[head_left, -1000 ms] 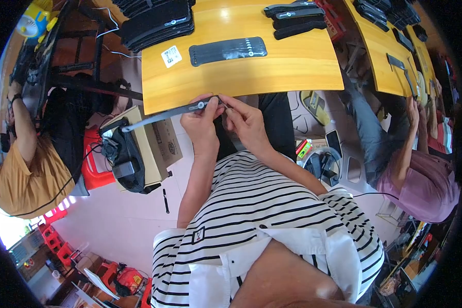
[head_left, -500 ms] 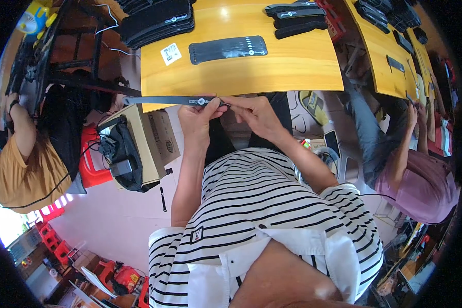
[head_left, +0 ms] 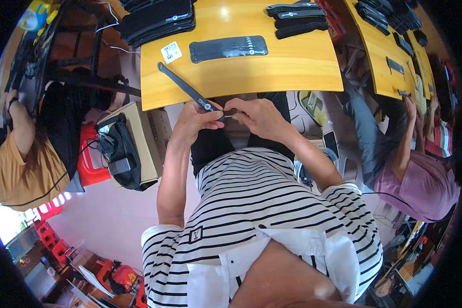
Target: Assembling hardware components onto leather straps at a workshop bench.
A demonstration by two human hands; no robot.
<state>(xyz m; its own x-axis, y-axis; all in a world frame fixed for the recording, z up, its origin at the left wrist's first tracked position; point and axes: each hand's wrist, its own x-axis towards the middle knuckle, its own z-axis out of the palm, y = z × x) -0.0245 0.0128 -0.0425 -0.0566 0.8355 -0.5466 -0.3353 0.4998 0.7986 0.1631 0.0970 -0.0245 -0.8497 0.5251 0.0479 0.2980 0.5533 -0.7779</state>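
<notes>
At the far left a person in a mustard shirt (head_left: 20, 159) sits with their back turned, and a black bag (head_left: 119, 154) rests on a cardboard box (head_left: 143, 138) beside the wearer's knee, within easy reach.

The left hand (head_left: 197, 120) is closed around the near end of a long dark strap (head_left: 182, 87), thumb pressed on top. Held this way, the strap slants up and left, its far end lying over the yellow worktop (head_left: 292, 66), which seems to carry its weight while the near end is worked on.

The right hand (head_left: 256, 117) meets it just in front of the striped shirt (head_left: 262, 205), fingertips pinched on something small at the strap's end; it is too small to identify.

On the worktop lie a flat dark sleeve (head_left: 228, 49) and a stack of black pieces (head_left: 159, 18). At the far right sits a person in a pink top (head_left: 426, 185).
</notes>
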